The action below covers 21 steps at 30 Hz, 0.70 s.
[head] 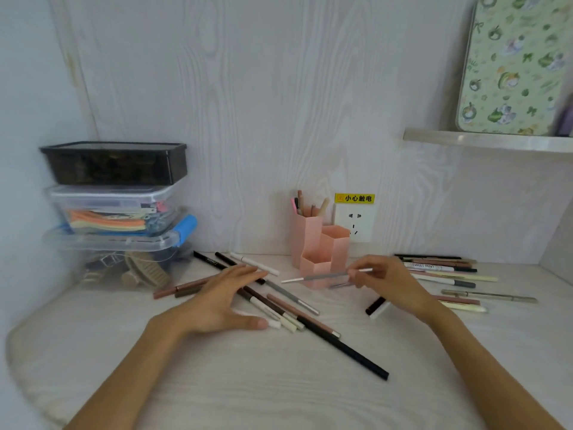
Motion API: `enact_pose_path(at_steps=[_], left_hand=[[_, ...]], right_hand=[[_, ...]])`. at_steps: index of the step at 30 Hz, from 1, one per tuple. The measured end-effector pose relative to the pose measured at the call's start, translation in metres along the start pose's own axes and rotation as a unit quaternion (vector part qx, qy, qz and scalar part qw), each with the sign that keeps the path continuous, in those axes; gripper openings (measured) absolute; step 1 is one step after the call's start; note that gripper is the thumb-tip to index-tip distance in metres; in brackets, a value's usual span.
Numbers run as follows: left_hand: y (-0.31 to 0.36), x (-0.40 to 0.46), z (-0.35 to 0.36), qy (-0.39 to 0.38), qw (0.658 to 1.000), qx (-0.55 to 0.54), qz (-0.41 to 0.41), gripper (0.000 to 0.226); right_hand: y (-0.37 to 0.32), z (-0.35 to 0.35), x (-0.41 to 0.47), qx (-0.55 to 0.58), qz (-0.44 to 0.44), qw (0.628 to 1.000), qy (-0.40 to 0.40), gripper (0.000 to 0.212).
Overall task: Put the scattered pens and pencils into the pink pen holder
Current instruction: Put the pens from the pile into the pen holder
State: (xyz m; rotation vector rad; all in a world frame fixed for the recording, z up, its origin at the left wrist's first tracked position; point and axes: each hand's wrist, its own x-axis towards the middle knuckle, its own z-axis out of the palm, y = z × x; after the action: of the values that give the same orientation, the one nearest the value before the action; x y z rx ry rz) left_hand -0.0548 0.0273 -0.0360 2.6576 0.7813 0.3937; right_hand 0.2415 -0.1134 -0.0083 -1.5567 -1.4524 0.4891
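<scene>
Right hand (pixel 384 282) pinching a thin grey pencil (pixel 322 276) near its right end, fingers closed on it, the stick lying almost level across the front of the pink pen holder (pixel 319 246), white tip poking out to the left. Left hand (pixel 226 301) flat and spread over the left pile of pens (pixel 279 301), fingers open, gripping nothing, just resting on or barely above them, hard to say which. Holder sitting against the back wall just left of the wall socket (pixel 355 223), tall rear compartment already stuffed with a few sticks, the two lower compartments looking empty from here. Second bunch of pens (pixel 446 271) lying to the right of the holder, partly behind the right hand, plus a short black-and-white one (pixel 376 305) under the wrist. So, early days, most of the scatter still on the desk (pixel 279 383). Biggest worry, probably: pencil held level and so far off its middle, so needs a good tilt before going in, otherwise likely to knock the low front compartment or skid over its rim and drop back onto the desk. Holder looks light too, so a sideways bump could shove or tip it, spilling what's already in. Also that splayed left hand, easy to roll the round pens off toward the desk's near edge with a careless sweep. Long black pencil (pixel 344 349) pointing that way already.
</scene>
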Motion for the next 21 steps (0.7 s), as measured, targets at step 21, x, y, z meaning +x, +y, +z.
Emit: enact_pose_path(at_steps=[21], left_hand=[[0.02,0.029,0.02,0.232,0.972,0.03,0.012,0.006]], right_hand=[[-0.106,0.014,0.097,-0.116,-0.199,0.917,0.326,0.023]])
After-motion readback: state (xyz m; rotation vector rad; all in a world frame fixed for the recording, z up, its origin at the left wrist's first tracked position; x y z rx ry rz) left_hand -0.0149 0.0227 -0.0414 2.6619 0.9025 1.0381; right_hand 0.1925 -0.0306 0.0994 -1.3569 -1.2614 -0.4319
